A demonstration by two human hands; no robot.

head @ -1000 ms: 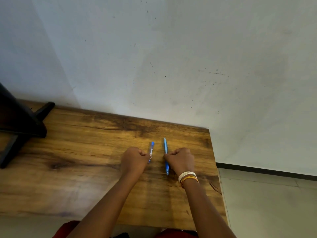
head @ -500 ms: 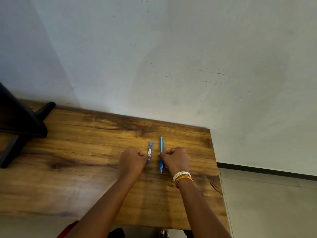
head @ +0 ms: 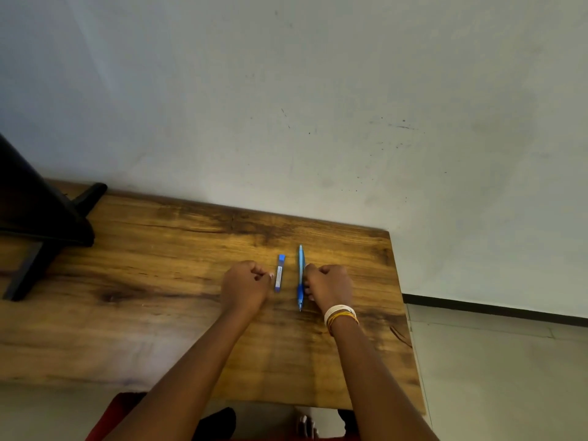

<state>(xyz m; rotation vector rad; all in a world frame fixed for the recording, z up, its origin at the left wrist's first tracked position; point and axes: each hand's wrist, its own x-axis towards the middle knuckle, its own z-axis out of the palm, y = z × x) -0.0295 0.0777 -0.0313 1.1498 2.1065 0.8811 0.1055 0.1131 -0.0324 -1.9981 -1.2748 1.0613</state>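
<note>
Change: the small blue-capped plastic lead case (head: pixel 279 273), tilted 1 second ago, is now lying parallel to the slim blue plastic pen (head: pixel 300 268); the lining-up is looking finished.
Left hand (head: pixel 246 286): curling empty, thumb just beside the case.
Right hand (head: pixel 329 286): curling empty, knuckles touching the pen.
Room: both are lying near the wooden table's (head: pixel 159 265) far right corner; open wood is stretching leftward.

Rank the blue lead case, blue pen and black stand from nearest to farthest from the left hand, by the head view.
1. The blue lead case, just right of the left hand.
2. The blue pen, farther right.
3. The black stand, far to the left.
</note>
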